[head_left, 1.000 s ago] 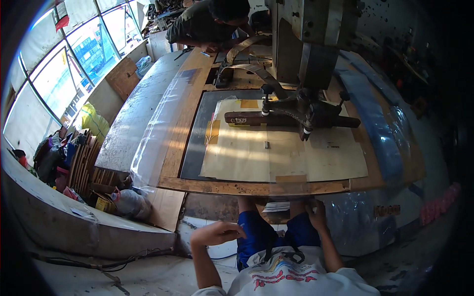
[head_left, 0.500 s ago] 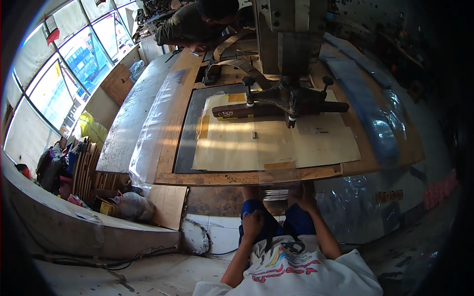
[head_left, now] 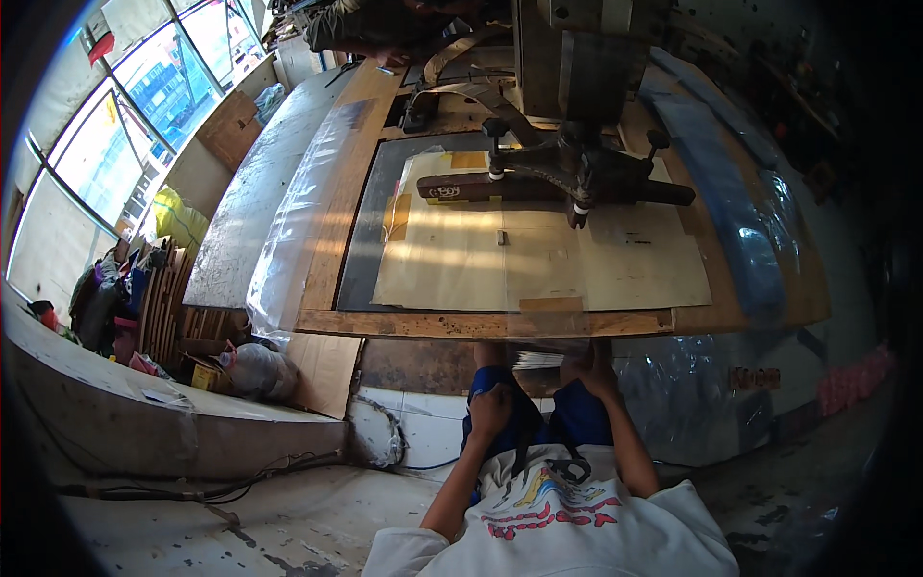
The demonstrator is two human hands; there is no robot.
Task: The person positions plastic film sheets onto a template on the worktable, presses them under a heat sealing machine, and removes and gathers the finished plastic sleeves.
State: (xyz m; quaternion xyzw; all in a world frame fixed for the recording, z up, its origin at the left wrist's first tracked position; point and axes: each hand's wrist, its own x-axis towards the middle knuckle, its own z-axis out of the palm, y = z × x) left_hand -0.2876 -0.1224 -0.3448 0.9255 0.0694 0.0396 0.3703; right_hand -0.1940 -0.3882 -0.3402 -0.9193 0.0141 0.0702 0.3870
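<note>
Left hand [head_left: 488, 412], head view: lowered over the left thigh of the blue shorts [head_left: 580, 415], fingers seemingly bent, closure cannot be told. Right hand [head_left: 591, 373]: by the right knee, just below the worktop [head_left: 461, 325] edge; finger state too dark to tell.

Surroundings: one black bracket [head_left: 572, 168] with dark bar [head_left: 457, 188], set across the rear of the cream sheet and screening part of it; one small grey block [head_left: 502, 238] on the sheet; clear plastic strip [head_left: 298, 221], left; bluish film [head_left: 740, 231], right; a co-worker's hand [head_left: 389, 60], far side.

Containers, lower left: one translucent bag [head_left: 264, 373], bulging, contents unclear; one yellow sack [head_left: 178, 219], contents hidden.

Cream sheet [head_left: 548, 264]: flat on the worktop, beyond its wooden front edge from both hands, touched by neither.
</note>
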